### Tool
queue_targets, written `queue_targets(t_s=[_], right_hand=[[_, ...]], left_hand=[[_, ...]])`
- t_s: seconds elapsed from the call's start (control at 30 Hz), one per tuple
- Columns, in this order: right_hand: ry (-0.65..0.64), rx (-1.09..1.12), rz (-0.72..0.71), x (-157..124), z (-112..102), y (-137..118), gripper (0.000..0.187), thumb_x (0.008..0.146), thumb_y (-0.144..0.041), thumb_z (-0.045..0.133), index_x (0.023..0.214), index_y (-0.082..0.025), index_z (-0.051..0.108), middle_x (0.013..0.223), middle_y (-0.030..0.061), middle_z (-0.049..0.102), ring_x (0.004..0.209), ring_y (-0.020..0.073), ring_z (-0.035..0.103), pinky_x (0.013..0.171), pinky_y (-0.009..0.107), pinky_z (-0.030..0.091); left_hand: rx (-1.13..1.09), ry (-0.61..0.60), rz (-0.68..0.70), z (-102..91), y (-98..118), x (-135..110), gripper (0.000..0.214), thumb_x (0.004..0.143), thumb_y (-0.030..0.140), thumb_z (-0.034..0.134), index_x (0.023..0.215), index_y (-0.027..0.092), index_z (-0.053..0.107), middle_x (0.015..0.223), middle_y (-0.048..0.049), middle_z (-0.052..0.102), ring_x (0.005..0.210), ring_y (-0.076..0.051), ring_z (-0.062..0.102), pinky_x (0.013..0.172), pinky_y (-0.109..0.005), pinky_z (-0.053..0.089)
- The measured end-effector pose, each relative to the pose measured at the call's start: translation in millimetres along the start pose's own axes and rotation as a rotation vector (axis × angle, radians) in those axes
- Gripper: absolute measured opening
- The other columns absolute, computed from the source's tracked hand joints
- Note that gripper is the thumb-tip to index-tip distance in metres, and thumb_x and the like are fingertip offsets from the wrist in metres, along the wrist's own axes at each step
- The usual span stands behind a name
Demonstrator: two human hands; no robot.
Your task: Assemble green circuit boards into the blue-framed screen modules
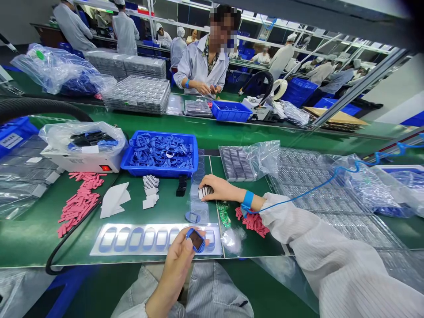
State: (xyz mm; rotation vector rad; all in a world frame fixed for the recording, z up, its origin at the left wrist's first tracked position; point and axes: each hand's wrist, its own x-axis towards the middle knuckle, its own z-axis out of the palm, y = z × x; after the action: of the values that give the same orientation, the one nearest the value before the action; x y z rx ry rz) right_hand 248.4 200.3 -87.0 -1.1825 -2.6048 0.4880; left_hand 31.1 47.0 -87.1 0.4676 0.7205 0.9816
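My left hand [177, 256] holds a small blue-rimmed frame with a dark screen [196, 240] between fingers and thumb, above a clear tray with oval recesses [96, 240]. My right hand [212, 187] grips a small black-and-white striped piece [205, 191] at the edge of a clear strip tray [198, 198]. A blue wrist strap [247, 199] circles that wrist. A loose blue oval frame [192, 217] lies just below the right hand. A green circuit board [224, 214] and pink strips [251, 224] sit under the right forearm.
A blue crate of blue frames [162, 154] stands ahead, beside a bagged white machine [81, 161]. Pink strips [79, 203], white sheets [114, 199] and stacked clear trays [139, 93] lie around. A co-worker [202, 66] works across the green belt [212, 132].
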Motion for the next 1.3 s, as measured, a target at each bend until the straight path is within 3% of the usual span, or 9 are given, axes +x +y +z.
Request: queue_targets(t_s=[0.27, 0.57, 0.97, 1.17, 1.3], right_hand=[[0.012, -0.063, -0.007, -8, -4, -2, 0.032, 0.074, -0.033, 0.064, 0.102, -0.018, 0.058, 0.095, 0.0076, 0.064, 0.091, 0.0223, 0.059, 0.085, 0.038, 0.045], [0.017, -0.115, -0.095, -21, -8, -3, 0.030, 0.077, -0.028, 0.055, 0.105, -0.017, 0.060, 0.106, 0.0099, 0.063, 0.098, 0.0221, 0.058, 0.087, 0.036, 0.047], [0.083, -0.144, 0.002, -39, -12, -1, 0.036, 0.081, -0.032, 0.057, 0.114, -0.018, 0.054, 0.108, 0.0099, 0.065, 0.100, 0.0250, 0.060, 0.085, 0.041, 0.050], [0.194, -0.150, 0.059, -49, -20, -24, 0.046, 0.085, -0.036, 0.053, 0.127, -0.018, 0.045, 0.130, 0.0139, 0.053, 0.119, 0.0290, 0.049, 0.097, 0.049, 0.043], [0.281, -0.136, 0.119, -62, -18, -55, 0.033, 0.089, -0.032, 0.048, 0.120, -0.020, 0.051, 0.117, 0.0121, 0.060, 0.109, 0.0257, 0.056, 0.091, 0.045, 0.047]], left_hand=[[0.013, -0.002, -0.012, 2.5, 5, -1, 0.031, 0.075, 0.042, 0.068, 0.096, 0.019, 0.069, 0.096, -0.0071, 0.072, 0.090, -0.021, 0.067, 0.091, -0.034, 0.044], [0.004, 0.028, -0.028, 5.2, 7, -3, 0.031, 0.074, 0.040, 0.070, 0.096, 0.018, 0.069, 0.096, -0.0081, 0.072, 0.089, -0.023, 0.067, 0.094, -0.039, 0.043], [-0.016, 0.014, -0.005, 8.4, 9, -4, 0.032, 0.076, 0.041, 0.068, 0.096, 0.016, 0.068, 0.094, -0.0075, 0.072, 0.086, -0.021, 0.067, 0.091, -0.036, 0.044], [-0.060, -0.029, -0.047, 6.2, 14, -8, 0.033, 0.077, 0.042, 0.067, 0.098, 0.017, 0.070, 0.093, -0.0070, 0.072, 0.085, -0.020, 0.066, 0.091, -0.036, 0.044], [-0.104, -0.010, -0.056, 0.5, 15, -18, 0.035, 0.074, 0.042, 0.069, 0.099, 0.017, 0.071, 0.093, -0.0073, 0.072, 0.090, -0.021, 0.066, 0.096, -0.039, 0.042]])
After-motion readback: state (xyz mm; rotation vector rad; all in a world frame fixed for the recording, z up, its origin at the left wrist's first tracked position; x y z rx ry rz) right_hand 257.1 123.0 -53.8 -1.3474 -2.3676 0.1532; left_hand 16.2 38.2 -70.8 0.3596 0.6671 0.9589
